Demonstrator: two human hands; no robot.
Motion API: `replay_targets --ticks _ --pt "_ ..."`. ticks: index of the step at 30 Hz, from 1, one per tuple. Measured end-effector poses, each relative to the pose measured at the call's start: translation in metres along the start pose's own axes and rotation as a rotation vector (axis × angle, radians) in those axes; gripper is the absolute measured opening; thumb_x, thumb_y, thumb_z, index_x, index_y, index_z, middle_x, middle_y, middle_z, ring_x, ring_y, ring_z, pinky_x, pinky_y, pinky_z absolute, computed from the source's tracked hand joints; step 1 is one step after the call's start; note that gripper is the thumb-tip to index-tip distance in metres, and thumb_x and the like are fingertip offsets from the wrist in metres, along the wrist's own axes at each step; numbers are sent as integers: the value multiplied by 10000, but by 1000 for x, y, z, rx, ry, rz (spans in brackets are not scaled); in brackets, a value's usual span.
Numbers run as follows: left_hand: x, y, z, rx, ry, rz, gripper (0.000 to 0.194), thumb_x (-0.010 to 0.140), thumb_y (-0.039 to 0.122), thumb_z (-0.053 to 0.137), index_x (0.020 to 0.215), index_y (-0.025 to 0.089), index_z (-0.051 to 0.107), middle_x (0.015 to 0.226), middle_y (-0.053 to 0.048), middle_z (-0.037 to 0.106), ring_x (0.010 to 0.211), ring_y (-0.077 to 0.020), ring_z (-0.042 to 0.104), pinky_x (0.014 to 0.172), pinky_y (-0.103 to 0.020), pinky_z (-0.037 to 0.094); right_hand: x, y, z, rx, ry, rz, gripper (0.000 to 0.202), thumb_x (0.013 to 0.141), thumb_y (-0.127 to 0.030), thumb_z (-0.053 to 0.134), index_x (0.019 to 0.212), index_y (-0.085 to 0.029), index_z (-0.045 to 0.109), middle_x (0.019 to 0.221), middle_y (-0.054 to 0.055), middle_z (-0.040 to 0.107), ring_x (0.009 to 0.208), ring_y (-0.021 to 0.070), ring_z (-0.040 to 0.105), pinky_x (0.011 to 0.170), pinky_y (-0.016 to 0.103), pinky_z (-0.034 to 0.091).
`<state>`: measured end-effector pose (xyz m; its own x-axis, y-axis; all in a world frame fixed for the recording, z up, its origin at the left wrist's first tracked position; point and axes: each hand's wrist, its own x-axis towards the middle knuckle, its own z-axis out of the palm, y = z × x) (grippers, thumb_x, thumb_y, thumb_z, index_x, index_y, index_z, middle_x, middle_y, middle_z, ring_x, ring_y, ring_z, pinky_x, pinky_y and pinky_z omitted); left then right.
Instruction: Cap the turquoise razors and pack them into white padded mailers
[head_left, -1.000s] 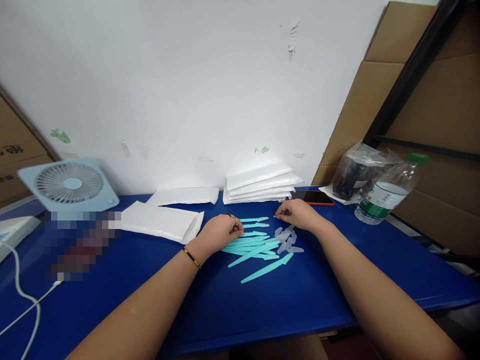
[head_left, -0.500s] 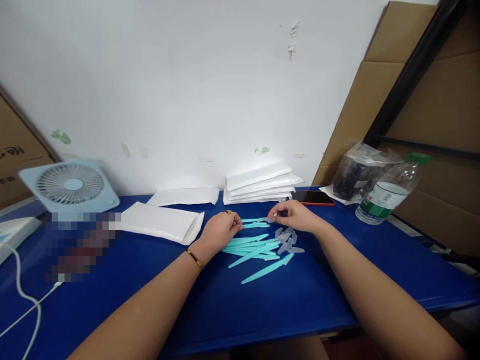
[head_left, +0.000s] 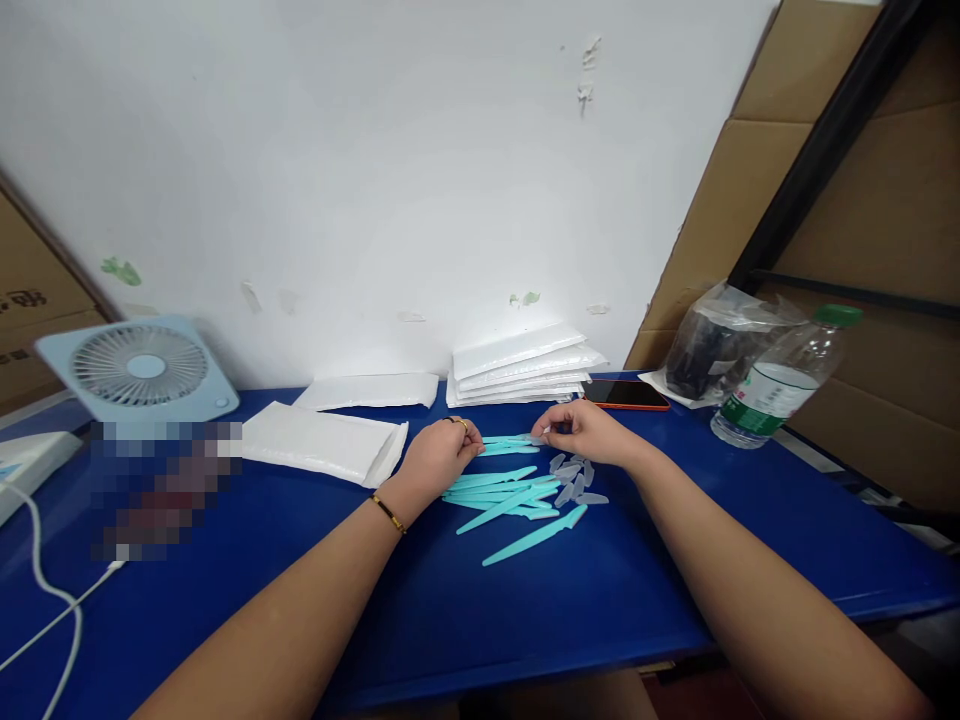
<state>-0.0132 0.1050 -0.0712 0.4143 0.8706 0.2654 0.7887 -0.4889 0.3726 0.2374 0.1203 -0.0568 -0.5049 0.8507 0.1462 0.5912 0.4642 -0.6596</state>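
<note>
A loose pile of several turquoise plastic razor-like sticks (head_left: pixel 501 492) lies on the blue table (head_left: pixel 525 610), with several small clear caps (head_left: pixel 574 480) beside it on the right. My left hand (head_left: pixel 439 455), wearing a ring and a gold bracelet, pinches the handle end of one turquoise stick (head_left: pixel 506 443) at the far side of the pile. My right hand (head_left: pixel 581 430) holds a small clear cap at that stick's other tip. One turquoise stick (head_left: pixel 534 535) lies apart at the front of the pile.
A stack of white padded envelopes (head_left: pixel 521 365) stands by the wall, two more envelopes (head_left: pixel 322 440) lie left. A small fan (head_left: pixel 142 370) and a white cable (head_left: pixel 45 600) are far left. A phone (head_left: pixel 630 395), a bagged item (head_left: pixel 720 345) and a water bottle (head_left: pixel 780 380) sit right.
My left hand moved up from the pile and took a stick's end. My right hand shifted left, bringing the cap to that stick's tip.
</note>
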Motion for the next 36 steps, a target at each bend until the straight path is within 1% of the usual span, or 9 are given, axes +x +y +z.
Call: replay_targets --ticks 7,10,12,17,19,23,29,32,36 --pt "2 2 4 14 -6 24 122 815 287 528 794 204 613 779 -1 628 731 -150 566 632 -253 396 5 -7 15 -22 10 -67 199 774 -243 551 898 -192 698 835 39 697 742 158 624 669 262 484" --pt "2 1 1 10 12 5 145 803 300 542 863 201 628 842 -19 635 798 -163 571 674 -253 416 4 -5 8 -106 62 -71 189 768 -252 568 892 -194 697 834 39 694 737 158 618 685 271 476" --pt "0 1 -3 -23 2 29 179 781 334 567 880 202 635 875 -23 633 824 -166 570 680 -245 422 0 -1 -4 -133 43 -71 176 754 -271 589 866 -191 699 838 40 690 744 160 615 689 270 471" --pt "-4 0 -9 -149 -235 84 198 736 389 600 770 207 672 786 -1 641 682 -131 567 587 -212 402 -9 11 -23 -175 -152 -33 183 674 -328 678 789 -193 724 798 33 675 704 155 599 639 240 446" --pt "-3 -1 -8 -145 -252 71 200 754 376 577 755 203 675 767 -1 649 655 -125 563 573 -210 388 -8 14 -22 -183 -190 -16 197 667 -352 681 775 -195 730 791 32 674 689 154 594 625 236 435" --pt "-2 -2 -7 -87 -184 52 237 795 378 517 759 199 668 788 -13 660 678 -134 563 576 -215 368 -5 14 -16 -170 -184 20 228 680 -380 656 786 -188 720 792 33 676 663 147 587 595 232 422" --pt "-8 7 -10 -172 -383 20 247 737 438 578 755 202 651 703 8 642 609 -124 546 487 -202 332 -8 12 -18 -188 -262 67 208 682 -361 645 768 -176 689 744 24 672 631 139 570 543 220 393" --pt "-7 6 -8 -152 -331 16 206 760 392 565 729 203 641 696 17 640 609 -116 545 509 -204 339 -8 11 -19 -196 -259 83 212 691 -364 635 760 -168 679 709 22 659 602 129 551 518 216 375" --pt "-2 -3 -2 -45 -142 11 120 765 301 567 720 210 632 714 24 634 646 -116 544 568 -209 350 -5 11 -15 -180 -215 85 235 702 -383 631 777 -167 687 712 26 659 594 124 545 519 218 374"
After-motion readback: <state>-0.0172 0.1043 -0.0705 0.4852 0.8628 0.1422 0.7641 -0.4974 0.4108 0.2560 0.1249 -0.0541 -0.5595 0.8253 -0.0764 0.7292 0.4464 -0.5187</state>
